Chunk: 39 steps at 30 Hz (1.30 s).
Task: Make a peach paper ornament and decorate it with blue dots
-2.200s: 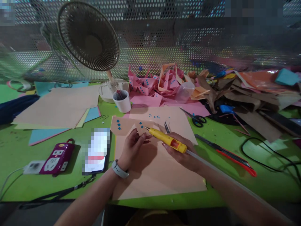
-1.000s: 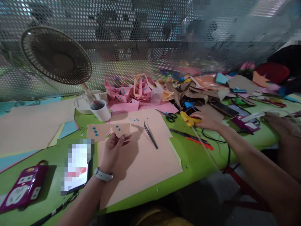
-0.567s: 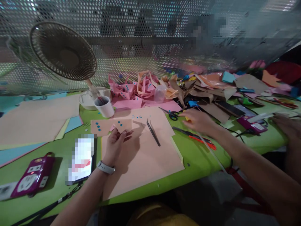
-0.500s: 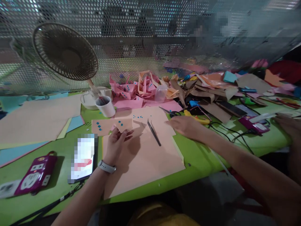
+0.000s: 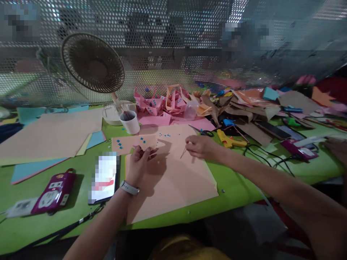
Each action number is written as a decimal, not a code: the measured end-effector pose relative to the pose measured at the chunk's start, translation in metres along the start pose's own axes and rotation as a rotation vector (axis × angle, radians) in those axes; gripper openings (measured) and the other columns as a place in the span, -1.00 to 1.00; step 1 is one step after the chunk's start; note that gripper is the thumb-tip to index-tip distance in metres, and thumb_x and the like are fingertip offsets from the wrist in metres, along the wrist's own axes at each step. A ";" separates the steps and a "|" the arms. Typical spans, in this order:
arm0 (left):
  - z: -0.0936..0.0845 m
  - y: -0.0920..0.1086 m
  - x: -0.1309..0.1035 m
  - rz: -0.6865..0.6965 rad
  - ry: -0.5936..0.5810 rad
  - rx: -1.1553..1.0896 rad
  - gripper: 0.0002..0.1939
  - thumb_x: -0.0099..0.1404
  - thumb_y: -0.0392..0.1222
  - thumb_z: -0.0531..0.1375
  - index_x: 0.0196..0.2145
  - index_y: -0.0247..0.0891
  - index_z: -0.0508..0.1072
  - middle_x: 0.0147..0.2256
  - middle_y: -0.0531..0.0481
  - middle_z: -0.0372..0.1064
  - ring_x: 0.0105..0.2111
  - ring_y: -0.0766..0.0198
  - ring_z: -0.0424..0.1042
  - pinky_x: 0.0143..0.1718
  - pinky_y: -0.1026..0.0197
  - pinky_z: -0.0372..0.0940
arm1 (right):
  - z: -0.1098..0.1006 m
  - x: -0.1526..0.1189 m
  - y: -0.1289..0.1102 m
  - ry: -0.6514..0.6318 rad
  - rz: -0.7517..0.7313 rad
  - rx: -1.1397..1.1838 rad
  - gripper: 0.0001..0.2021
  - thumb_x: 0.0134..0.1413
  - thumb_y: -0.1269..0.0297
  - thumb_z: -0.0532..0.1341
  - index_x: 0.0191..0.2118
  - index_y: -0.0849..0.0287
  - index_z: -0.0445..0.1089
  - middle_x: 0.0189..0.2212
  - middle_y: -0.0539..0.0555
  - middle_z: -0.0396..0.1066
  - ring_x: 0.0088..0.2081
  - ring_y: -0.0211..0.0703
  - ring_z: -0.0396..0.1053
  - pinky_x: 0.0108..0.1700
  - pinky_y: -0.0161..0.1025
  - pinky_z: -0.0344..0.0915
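My left hand (image 5: 139,159), with a watch on its wrist, pinches the right part of a peach paper strip (image 5: 126,143) that carries small blue squares. My right hand (image 5: 199,147) is closed on a pair of tweezers (image 5: 183,152), whose thin tips point down and left above a large peach sheet (image 5: 173,195). Most of the tweezers is hidden by the fingers. Several tiny blue pieces (image 5: 168,135) lie loose on the sheet's far part, between my two hands.
Scissors (image 5: 207,133) and a yellow glue gun (image 5: 230,140) lie right of the sheet. A white cup (image 5: 130,122), a fan (image 5: 93,63) and folded pink paper pieces (image 5: 151,103) stand behind. A phone (image 5: 104,177) and a purple power strip (image 5: 55,191) are at left.
The tweezers that lay on the sheet are now in my right hand, which has moved left from beside the scissors. My left hand stays at the strip. The view has shifted slightly.
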<state>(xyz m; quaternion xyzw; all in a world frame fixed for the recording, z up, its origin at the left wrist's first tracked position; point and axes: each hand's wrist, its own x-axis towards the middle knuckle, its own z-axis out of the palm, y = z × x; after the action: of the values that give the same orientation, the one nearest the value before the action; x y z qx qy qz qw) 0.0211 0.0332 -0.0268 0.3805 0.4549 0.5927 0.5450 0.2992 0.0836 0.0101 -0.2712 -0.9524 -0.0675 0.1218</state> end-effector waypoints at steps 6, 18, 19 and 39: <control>0.000 0.002 0.000 0.031 0.031 -0.014 -0.67 0.14 -0.05 0.35 -0.26 -0.26 0.35 -0.24 -0.04 0.47 -0.14 0.12 0.55 -0.17 0.14 0.46 | -0.001 0.016 0.002 0.367 0.698 0.682 -0.83 -0.03 0.26 0.27 -0.29 0.12 0.30 -0.35 0.04 0.48 -0.50 -0.26 0.35 -0.44 -0.29 0.30; -0.001 -0.002 0.000 -0.001 0.031 -0.012 -0.65 0.11 -0.03 0.36 -0.33 -0.24 0.30 -0.25 -0.03 0.48 -0.19 0.14 0.56 -0.17 0.13 0.45 | 0.021 0.035 -0.009 0.398 0.720 1.104 -0.65 -0.13 0.04 0.38 -0.50 0.11 0.23 -0.56 -0.06 0.35 -0.58 -0.30 0.24 -0.53 -0.30 0.21; -0.001 -0.002 0.000 -0.006 0.027 -0.013 -0.65 0.11 -0.03 0.36 -0.34 -0.24 0.29 -0.26 -0.02 0.48 -0.19 0.14 0.56 -0.17 0.13 0.44 | 0.020 0.035 -0.011 0.398 0.692 1.065 -0.67 -0.09 0.05 0.36 -0.50 0.11 0.23 -0.55 -0.05 0.36 -0.57 -0.29 0.25 -0.52 -0.30 0.21; 0.004 0.005 -0.003 -0.045 0.027 0.016 -0.66 0.10 -0.04 0.36 -0.35 -0.25 0.30 -0.31 -0.02 0.47 -0.20 0.13 0.57 -0.20 0.15 0.44 | 0.004 0.021 -0.012 0.245 0.431 0.703 -0.91 -0.06 0.32 0.18 -0.44 0.10 0.21 -0.54 -0.05 0.34 -0.50 -0.25 0.33 -0.41 -0.31 0.24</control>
<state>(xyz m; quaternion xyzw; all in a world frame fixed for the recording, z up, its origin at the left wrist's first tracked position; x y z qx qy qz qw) 0.0235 0.0306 -0.0204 0.3665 0.4753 0.5819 0.5488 0.2747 0.0842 0.0108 -0.3960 -0.8176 0.2563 0.3301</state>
